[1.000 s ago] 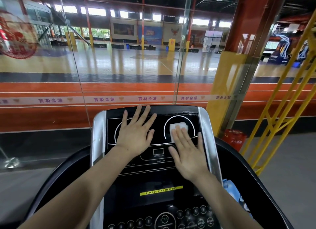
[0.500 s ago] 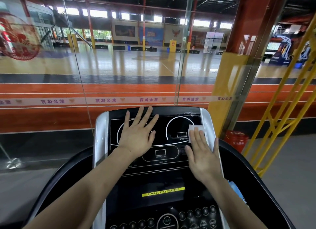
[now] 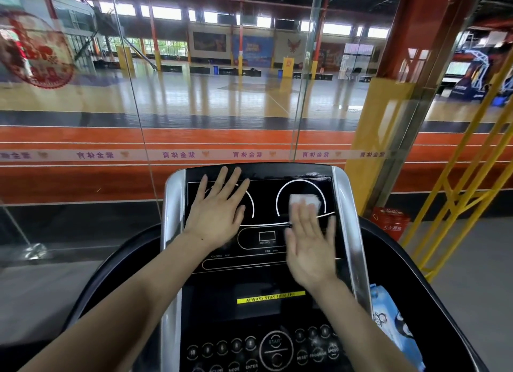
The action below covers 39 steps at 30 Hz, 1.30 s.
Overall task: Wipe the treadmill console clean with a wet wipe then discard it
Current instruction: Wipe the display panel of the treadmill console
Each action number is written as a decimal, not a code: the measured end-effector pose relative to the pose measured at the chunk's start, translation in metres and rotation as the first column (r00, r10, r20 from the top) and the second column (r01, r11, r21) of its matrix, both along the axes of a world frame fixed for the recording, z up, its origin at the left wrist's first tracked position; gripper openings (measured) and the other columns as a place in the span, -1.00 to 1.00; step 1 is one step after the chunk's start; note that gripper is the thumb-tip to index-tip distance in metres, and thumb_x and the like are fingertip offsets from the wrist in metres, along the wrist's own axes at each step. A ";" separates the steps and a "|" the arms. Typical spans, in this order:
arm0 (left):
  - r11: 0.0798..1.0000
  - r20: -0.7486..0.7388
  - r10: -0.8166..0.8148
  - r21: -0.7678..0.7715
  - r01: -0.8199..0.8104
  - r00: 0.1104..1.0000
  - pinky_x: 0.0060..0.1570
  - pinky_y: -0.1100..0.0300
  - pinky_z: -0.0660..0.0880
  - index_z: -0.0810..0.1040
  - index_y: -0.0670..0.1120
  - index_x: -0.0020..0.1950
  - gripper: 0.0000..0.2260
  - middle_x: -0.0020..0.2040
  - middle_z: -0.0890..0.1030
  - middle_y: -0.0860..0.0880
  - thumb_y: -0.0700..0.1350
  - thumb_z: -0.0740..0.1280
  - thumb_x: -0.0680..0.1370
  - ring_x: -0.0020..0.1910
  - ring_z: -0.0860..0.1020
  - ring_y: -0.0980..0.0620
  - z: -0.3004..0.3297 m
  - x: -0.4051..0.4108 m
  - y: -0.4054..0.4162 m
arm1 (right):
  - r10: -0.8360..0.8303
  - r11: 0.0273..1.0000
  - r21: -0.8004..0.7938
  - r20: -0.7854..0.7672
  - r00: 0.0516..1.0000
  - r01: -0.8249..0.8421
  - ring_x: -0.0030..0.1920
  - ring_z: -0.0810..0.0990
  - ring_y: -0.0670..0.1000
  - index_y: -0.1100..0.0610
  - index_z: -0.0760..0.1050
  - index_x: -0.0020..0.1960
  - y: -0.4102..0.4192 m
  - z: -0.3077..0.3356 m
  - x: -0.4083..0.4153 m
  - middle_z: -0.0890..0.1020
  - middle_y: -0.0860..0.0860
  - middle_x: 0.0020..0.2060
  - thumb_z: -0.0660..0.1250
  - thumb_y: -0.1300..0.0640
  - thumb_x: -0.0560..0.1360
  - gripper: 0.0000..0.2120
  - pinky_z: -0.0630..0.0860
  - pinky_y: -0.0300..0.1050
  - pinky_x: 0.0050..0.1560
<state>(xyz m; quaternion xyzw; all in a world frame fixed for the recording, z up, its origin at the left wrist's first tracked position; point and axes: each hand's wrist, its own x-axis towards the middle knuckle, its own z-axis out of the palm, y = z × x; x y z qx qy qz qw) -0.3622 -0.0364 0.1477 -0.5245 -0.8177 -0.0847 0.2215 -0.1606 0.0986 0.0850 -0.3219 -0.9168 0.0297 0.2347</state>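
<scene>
The black treadmill console [image 3: 266, 263] with silver side rails fills the lower middle of the head view. My left hand [image 3: 218, 210] lies flat with spread fingers on its upper left dial. My right hand [image 3: 309, 241] presses straight fingers on a white wet wipe [image 3: 304, 201], which lies inside the upper right dial ring. The right hand is blurred. Only the wipe's far half shows beyond my fingertips.
A blue and white wipes pack [image 3: 394, 330] sits in the console's right side tray. A red bin [image 3: 390, 221] stands on the floor to the right, beside yellow railings [image 3: 458, 177]. A glass wall [image 3: 138, 121] rises just behind the console. Buttons [image 3: 274, 346] line the console's near edge.
My right hand slid the wipe from the console's right edge back left into the right dial ring. My left hand stayed flat on the left dial.
</scene>
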 end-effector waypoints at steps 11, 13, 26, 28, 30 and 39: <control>0.998 0.018 -0.019 0.060 0.018 1.000 0.66 -0.21 -0.01 0.14 -0.02 0.71 -0.44 0.73 0.05 -0.07 0.06 0.10 0.71 0.72 -0.05 -0.10 -0.005 -0.004 -0.030 | -0.066 0.998 0.010 0.009 0.998 0.066 0.71 -0.27 0.04 0.14 -0.19 0.72 0.011 -0.001 0.010 -0.12 0.08 0.73 -0.34 -0.20 0.67 -0.29 -0.24 0.08 0.71; 0.997 0.026 -0.022 0.074 0.020 0.999 0.66 -0.19 0.00 0.16 -0.03 0.70 -0.45 0.73 0.06 -0.08 0.05 0.09 0.71 0.72 -0.06 -0.09 -0.006 -0.004 -0.033 | 0.025 0.999 0.021 -0.002 1.000 -0.025 0.72 -0.25 0.07 0.20 -0.13 0.72 -0.009 0.000 -0.011 -0.11 0.13 0.72 -0.28 -0.19 0.70 -0.29 -0.21 0.03 0.72; 0.988 -0.036 0.004 0.156 0.002 0.999 0.65 -0.17 0.07 0.32 -0.04 0.64 -0.47 0.69 0.23 -0.10 0.07 0.02 0.69 0.71 0.06 -0.11 -0.022 -0.011 -0.055 | 0.032 0.999 0.025 -0.016 0.999 -0.032 0.73 -0.16 0.13 0.29 -0.05 0.71 -0.022 0.005 -0.017 -0.05 0.21 0.71 -0.27 -0.22 0.70 -0.24 -0.13 0.04 0.73; 0.985 -0.050 0.014 0.174 -0.005 0.999 0.65 -0.19 0.06 0.32 -0.04 0.64 -0.47 0.70 0.20 -0.10 0.07 0.03 0.69 0.71 0.04 -0.12 -0.025 -0.012 -0.057 | 0.146 0.987 0.069 -0.024 0.989 -0.144 0.73 -0.13 0.10 0.25 -0.01 0.71 -0.046 -0.003 -0.035 -0.04 0.17 0.70 -0.18 -0.21 0.73 -0.28 -0.16 -0.01 0.72; 0.978 -0.068 0.014 0.206 0.000 0.998 0.66 -0.19 0.04 0.32 -0.05 0.64 -0.48 0.70 0.19 -0.12 0.05 0.05 0.68 0.71 0.03 -0.13 -0.028 -0.013 -0.059 | 0.171 0.981 0.089 0.019 0.985 -0.172 0.73 -0.19 0.01 0.17 -0.06 0.73 -0.046 -0.005 -0.035 -0.09 0.09 0.71 -0.19 -0.22 0.73 -0.30 -0.21 -0.07 0.70; 0.964 -0.043 0.048 0.264 -0.035 0.998 0.67 -0.17 0.03 0.26 -0.18 0.65 -0.46 0.71 0.09 -0.23 -0.02 0.09 0.68 0.72 -0.02 -0.17 -0.043 -0.022 -0.081 | 0.108 0.993 0.055 -0.054 0.993 -0.105 0.73 -0.16 0.07 0.24 -0.02 0.71 -0.059 -0.010 -0.048 -0.02 0.15 0.72 -0.19 -0.19 0.74 -0.30 -0.11 0.03 0.73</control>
